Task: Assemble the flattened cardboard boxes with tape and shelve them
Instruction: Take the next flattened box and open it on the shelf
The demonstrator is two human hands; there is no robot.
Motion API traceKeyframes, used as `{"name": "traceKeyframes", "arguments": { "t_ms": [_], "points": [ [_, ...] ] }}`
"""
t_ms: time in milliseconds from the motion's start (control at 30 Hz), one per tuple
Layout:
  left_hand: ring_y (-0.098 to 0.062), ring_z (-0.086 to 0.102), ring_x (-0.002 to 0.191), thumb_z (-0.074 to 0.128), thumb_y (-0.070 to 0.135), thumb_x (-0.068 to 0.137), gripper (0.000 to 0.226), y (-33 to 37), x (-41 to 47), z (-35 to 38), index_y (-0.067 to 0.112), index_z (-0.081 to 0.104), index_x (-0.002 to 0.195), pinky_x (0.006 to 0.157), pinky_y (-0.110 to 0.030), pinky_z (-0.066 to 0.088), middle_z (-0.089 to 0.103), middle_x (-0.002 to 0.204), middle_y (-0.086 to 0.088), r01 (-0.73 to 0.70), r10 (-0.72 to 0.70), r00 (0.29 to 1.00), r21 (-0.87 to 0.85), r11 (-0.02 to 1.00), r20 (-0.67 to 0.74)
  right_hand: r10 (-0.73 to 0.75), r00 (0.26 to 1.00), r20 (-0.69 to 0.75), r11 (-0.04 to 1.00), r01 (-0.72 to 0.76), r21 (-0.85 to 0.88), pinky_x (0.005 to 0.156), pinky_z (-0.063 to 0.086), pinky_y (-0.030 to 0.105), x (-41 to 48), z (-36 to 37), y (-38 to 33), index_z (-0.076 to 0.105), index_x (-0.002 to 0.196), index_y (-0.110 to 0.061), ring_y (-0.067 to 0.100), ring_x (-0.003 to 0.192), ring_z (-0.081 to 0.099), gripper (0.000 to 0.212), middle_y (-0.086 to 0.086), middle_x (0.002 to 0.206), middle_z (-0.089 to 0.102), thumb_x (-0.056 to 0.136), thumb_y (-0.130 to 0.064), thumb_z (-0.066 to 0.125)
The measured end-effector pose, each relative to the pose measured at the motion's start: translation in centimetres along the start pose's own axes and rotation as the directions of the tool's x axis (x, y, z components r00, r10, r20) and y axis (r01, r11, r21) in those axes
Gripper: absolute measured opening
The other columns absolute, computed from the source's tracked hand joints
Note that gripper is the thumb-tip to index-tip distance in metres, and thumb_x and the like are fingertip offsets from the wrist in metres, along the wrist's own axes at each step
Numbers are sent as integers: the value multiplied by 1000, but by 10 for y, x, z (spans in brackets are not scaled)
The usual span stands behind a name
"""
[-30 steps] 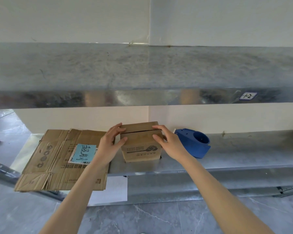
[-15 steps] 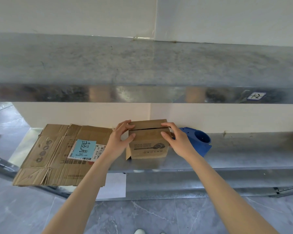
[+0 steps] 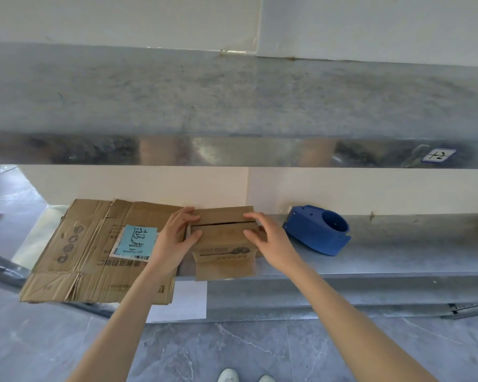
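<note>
Head view, left grip (image 3: pixel 173 239) and right grip (image 3: pixel 271 239) curled round small box (image 3: pixel 221 234), pinching its sides

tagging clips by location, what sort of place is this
Probably a storeroom or packing area: bare galvanised metal shelving with a handwritten label, flattened cardboard on it, and a blue tape dispenser beside a small box.

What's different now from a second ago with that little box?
On the small box, a flap now hangs below the front face, over the shelf edge; earlier none showed. The left hand and right hand keep gripping its top corners. The flat cardboard and blue tape dispenser stayed put.
</note>
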State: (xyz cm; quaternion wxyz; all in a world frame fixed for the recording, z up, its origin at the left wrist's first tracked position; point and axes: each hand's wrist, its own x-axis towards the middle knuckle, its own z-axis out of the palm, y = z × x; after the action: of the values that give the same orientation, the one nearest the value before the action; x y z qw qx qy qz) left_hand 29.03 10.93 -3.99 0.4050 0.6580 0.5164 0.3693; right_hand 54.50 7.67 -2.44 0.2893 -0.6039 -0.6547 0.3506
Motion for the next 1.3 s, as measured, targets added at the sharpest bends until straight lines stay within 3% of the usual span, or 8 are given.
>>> {"name": "traceKeyframes", "arguments": {
  "t_ms": [133, 267, 467, 700, 900, 1033, 1200, 1300],
  "points": [
    [-13, 47, 131, 70, 16, 90, 28, 5, 6, 17, 20, 64, 117, 110, -48, 39, 49, 140, 11, -20, 20, 1000, 35, 999, -2, 10, 999, -46, 1000, -10, 1, 97, 33, 13, -4, -13, 11, 52, 134, -30, 4, 121, 47, 35, -12, 139, 52, 99, -30, 58],
    [9, 44, 123, 70, 14, 90, 27, 17, 6, 47, 16, 64, 116, 110, -26, 34, 47, 135, 19, -76, 75, 997, 37, 996, 37, 23, 994, -109, 999, -27, -36, 92, 32, 4, -13, -33, 27, 51, 120, -42, 4, 128, 46, 30, -14, 143, 48, 96, -27, 62],
    [22, 38, 120, 68, 11, 91, 21, 15, 5, 65, 10, 66, 112, 100, 0, 26, 48, 137, 15, -131, 130, 991, 64, 989, 16, -44, 981, -191, 989, 16, -145, 93, 47, 23, -23, -32, 45, 60, 115, -25, -22, 115, 40, 25, -28, 151, 34, 94, -38, 63],
    [17, 40, 125, 71, 15, 89, 26, 14, 1, 66, 15, 66, 115, 102, -1, 28, 48, 142, 14, -93, 93, 996, -15, 996, 8, -48, 976, -213, 983, 8, -181, 87, 50, 28, -22, -34, 44, 59, 115, -33, -20, 118, 40, 24, -34, 148, 34, 94, -45, 59],
    [16, 42, 126, 75, 11, 85, 27, 15, -2, 72, 15, 67, 111, 92, 3, 33, 50, 142, 11, -90, 87, 994, -52, 995, -63, -67, 960, -271, 996, 50, -69, 94, 36, 9, -19, -38, 49, 62, 118, -27, -4, 130, 40, 21, -15, 141, 45, 102, -31, 51],
    [17, 42, 124, 73, 8, 86, 26, 17, -3, 75, 14, 67, 111, 84, 4, 37, 50, 142, 10, -99, 92, 993, -91, 991, -71, -18, 918, -396, 957, -99, -271, 97, 42, 33, -17, -61, 68, 59, 127, -16, 25, 122, 50, 30, 1, 133, 55, 98, -18, 57],
    [12, 43, 127, 74, 11, 86, 26, 16, -4, 80, 15, 67, 110, 89, 2, 35, 50, 142, 13, -90, 83, 994, -96, 991, -74, 208, 933, -295, 674, -355, -648, 99, 38, 44, -15, -94, 93, 39, 145, -30, 30, 119, 53, 65, 4, 133, 56, 88, -40, 68],
    [4, 44, 132, 74, 14, 86, 26, 15, -3, 80, 20, 66, 110, 99, -7, 38, 50, 143, 18, -77, 71, 996, -119, 990, -56, 294, 954, -54, 773, -271, -573, 77, 49, 36, -8, -108, 105, 23, 152, -34, 26, 97, 62, 78, 6, 119, 64, 88, -35, 68]
  ]
}}
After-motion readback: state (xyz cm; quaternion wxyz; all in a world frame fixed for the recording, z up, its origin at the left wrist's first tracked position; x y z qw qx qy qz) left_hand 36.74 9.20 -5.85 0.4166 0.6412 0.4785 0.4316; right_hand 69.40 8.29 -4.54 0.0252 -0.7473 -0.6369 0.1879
